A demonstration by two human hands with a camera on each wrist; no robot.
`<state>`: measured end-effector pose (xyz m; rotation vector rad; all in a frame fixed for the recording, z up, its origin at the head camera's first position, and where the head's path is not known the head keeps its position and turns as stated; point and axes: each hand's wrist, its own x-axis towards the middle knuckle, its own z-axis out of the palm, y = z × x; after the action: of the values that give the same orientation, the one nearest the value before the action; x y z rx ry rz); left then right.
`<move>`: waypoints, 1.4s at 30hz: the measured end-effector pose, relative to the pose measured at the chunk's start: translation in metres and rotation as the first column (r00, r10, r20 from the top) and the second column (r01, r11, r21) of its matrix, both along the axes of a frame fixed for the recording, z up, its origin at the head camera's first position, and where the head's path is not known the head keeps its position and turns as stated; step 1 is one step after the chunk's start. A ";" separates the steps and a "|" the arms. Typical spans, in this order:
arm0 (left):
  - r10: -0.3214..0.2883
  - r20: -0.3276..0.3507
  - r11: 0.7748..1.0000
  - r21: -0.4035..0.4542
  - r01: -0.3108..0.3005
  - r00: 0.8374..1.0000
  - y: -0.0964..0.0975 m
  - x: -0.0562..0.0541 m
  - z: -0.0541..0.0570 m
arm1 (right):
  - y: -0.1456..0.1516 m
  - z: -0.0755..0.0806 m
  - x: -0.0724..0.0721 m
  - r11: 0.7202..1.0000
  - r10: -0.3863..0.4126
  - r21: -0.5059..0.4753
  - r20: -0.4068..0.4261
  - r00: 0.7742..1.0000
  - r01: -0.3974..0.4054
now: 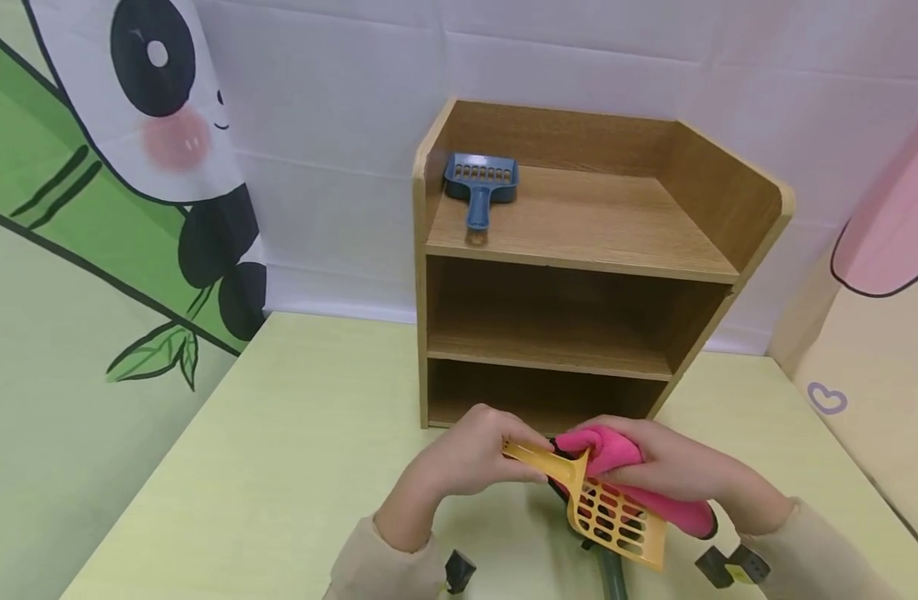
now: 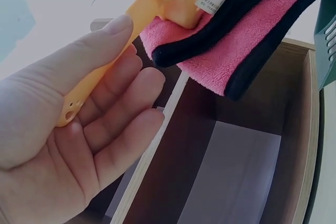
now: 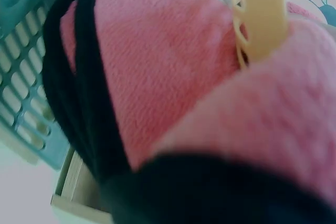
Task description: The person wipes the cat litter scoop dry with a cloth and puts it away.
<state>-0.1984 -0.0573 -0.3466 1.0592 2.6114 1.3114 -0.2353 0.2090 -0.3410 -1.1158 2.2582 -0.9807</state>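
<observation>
My left hand pinches the handle of a yellow slotted litter scoop between thumb and fingers. In the left wrist view the thumb of that hand lies along the handle. My right hand grips a pink cloth with dark edging against the scoop. The cloth fills much of the right wrist view and hides most of that hand. A green slotted scoop lies below; in the head view mostly its handle shows.
A wooden shelf unit stands at the back of the pale yellow-green table, just beyond my hands. A blue slotted scoop rests at the left of its top shelf. Walls with painted cartoons close in the table.
</observation>
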 end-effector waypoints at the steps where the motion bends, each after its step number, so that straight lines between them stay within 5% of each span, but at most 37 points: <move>1: 0.002 -0.003 1.000 -0.003 -0.002 1.000 -0.001 0.000 0.000 | 0.001 0.000 0.000 1.000 -0.007 0.002 0.001 1.000 0.007; 17: 0.106 0.009 0.994 0.005 -0.106 0.994 -0.013 0.000 0.005 | 0.030 0.002 0.003 0.988 -0.157 -0.004 -0.059 0.986 0.157; 29: 0.054 0.069 0.998 0.022 -0.056 0.996 -0.001 0.002 0.003 | 0.016 0.001 0.007 0.997 -0.077 -0.029 -0.066 0.995 0.075; 38: -0.009 -0.020 1.000 0.027 0.009 1.000 -0.001 0.001 0.000 | 0.004 0.002 0.010 0.998 -0.032 -0.062 -0.110 0.993 0.025; 42: 0.003 0.000 1.000 0.031 -0.003 1.000 -0.005 0.001 0.002 | 0.007 0.001 0.011 0.996 -0.046 -0.081 -0.154 0.987 0.033</move>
<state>-0.1978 -0.0626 -0.3450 1.0597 2.6022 1.3574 -0.2247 0.2156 -0.3404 -1.2238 2.3916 -1.0385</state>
